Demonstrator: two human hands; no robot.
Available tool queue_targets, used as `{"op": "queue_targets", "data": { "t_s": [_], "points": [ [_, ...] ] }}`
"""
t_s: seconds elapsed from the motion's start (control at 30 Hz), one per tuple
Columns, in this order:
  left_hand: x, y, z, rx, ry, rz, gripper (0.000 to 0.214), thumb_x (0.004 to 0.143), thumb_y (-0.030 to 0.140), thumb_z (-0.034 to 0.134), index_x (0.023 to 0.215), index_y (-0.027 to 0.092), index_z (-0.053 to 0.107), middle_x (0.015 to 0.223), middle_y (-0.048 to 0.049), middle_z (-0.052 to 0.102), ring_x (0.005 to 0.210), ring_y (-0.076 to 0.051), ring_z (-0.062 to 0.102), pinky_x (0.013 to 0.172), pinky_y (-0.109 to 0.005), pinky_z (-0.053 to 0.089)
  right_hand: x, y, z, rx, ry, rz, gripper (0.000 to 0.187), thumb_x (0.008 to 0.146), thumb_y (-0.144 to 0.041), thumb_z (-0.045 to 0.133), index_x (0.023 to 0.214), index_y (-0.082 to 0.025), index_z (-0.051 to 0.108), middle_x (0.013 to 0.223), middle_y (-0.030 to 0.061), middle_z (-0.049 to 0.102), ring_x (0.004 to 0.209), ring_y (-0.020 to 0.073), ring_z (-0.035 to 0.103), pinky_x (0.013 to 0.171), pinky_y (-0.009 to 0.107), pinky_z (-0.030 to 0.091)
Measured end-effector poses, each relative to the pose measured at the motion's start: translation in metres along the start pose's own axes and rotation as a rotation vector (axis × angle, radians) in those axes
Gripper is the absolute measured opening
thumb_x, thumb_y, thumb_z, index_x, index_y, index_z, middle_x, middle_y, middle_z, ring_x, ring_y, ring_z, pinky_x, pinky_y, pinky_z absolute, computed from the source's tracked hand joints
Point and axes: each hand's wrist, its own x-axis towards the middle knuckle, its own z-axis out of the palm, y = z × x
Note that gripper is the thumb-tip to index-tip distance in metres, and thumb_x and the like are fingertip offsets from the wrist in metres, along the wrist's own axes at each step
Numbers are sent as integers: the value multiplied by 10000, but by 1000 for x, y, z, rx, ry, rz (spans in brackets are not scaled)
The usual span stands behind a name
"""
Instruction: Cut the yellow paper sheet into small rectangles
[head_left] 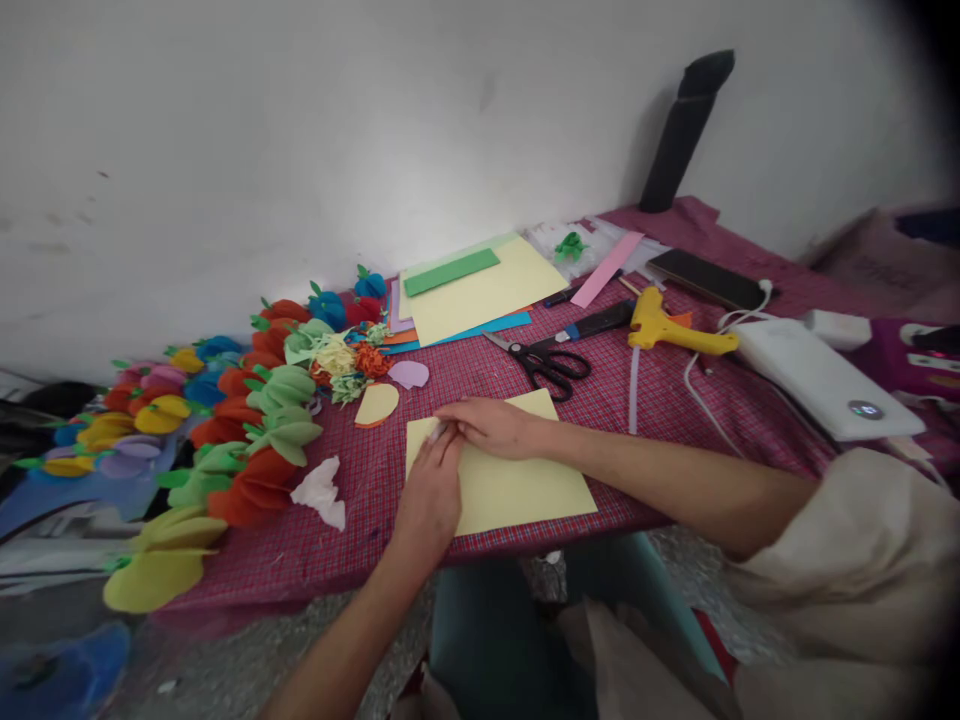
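Observation:
A pale yellow sheet of paper lies at the table's front edge, under both my hands. My left hand rests on its upper left part, fingers stretched out and lying flat on the paper. From the right my right hand reaches across, its fingers bent together and meeting the left fingertips. A small pale bit shows between the fingertips, too hidden to name. Just beyond lie black-handled scissors, blades partly apart. A cream half-round paper piece and a lilac one sit left of the sheet.
Many colourful paper fruits crowd the left side, near a crumpled white tissue. Behind are stacked paper sheets and a green strip. A yellow glue gun, white power bank and cables occupy the right.

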Motion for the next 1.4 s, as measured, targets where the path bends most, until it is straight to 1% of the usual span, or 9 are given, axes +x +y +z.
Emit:
{"op": "queue_targets", "data": {
  "t_s": [0.17, 0.3, 0.43, 0.53, 0.7, 0.97, 1.1, 1.23, 1.4],
  "points": [
    [1, -4, 5, -74, -129, 6, 537, 741, -11, 280, 1260, 110, 350, 1311, -103, 399, 1246, -183, 281, 1026, -398, 232, -2, -4, -8, -85, 2, 92, 367, 868, -197, 287, 1169, -91, 467, 1130, 105, 555, 1055, 154, 487, 892, 305, 373],
    [-1, -2, 4, -103, -82, -5, 479, 771, 23, 271, 1234, 87, 378, 1291, -132, 418, 1246, -183, 282, 1027, -406, 230, -30, -47, -13, -330, 4, 129, 392, 872, -295, 307, 1139, -97, 514, 1210, 117, 499, 1176, 207, 370, 993, 384, 251],
    [-3, 0, 3, -165, -4, -55, 505, 749, 7, 283, 1249, 62, 326, 1268, -162, 429, 1234, -185, 302, 1014, -382, 269, -72, -101, 5, -417, -63, 177, 434, 858, -362, 330, 1177, -113, 488, 1235, 101, 481, 1178, 200, 363, 1033, 382, 178],
    [-3, 2, 1, -184, 10, -106, 544, 730, -9, 288, 1267, 79, 287, 1264, -163, 429, 1212, -200, 339, 992, -385, 303, -86, -117, 27, -440, -83, 215, 540, 838, -459, 330, 1218, -94, 445, 1289, 114, 419, 1222, 218, 295, 1038, 387, 166],
    [0, 1, 3, -152, 4, -98, 535, 721, -23, 291, 1247, 72, 315, 1248, -173, 443, 1203, -211, 354, 985, -390, 316, -93, -114, 43, -465, -78, 228, 624, 836, -500, 289, 1259, -50, 381, 1328, 135, 358, 1262, 222, 208, 1052, 392, 112],
    [2, -2, 6, -66, -2, -67, 502, 728, -23, 296, 1222, 45, 358, 1238, -188, 452, 1194, -230, 369, 990, -401, 322, -130, -116, 24, -414, -117, 299, 655, 825, -553, 255, 1296, -104, 327, 1351, 108, 325, 1265, 213, 213, 1043, 423, 125],
    [1, -4, 9, -38, 14, -29, 504, 733, -21, 289, 1229, 47, 343, 1232, -181, 456, 1194, -226, 370, 997, -405, 317, -145, -115, 18, -404, -91, 323, 636, 818, -557, 280, 1291, -136, 338, 1341, 96, 346, 1260, 207, 233, 1038, 432, 128],
    [-1, -6, 9, -36, 21, 12, 511, 737, -8, 290, 1244, 54, 313, 1246, -183, 437, 1206, -237, 349, 992, -437, 318, -159, -111, 13, -391, -47, 311, 663, 813, -546, 318, 1331, -140, 242, 1333, 90, 359, 1243, 205, 273, 1033, 453, 120],
    [0, -4, 7, -39, 2, -31, 502, 740, -11, 273, 1235, 54, 334, 1248, -181, 440, 1204, -224, 356, 1006, -412, 306, -180, -110, 0, -414, -17, 379, 671, 803, -514, 383, 1343, -155, 207, 1311, 94, 391, 1200, 219, 350, 1022, 484, 127]
  ]
}}
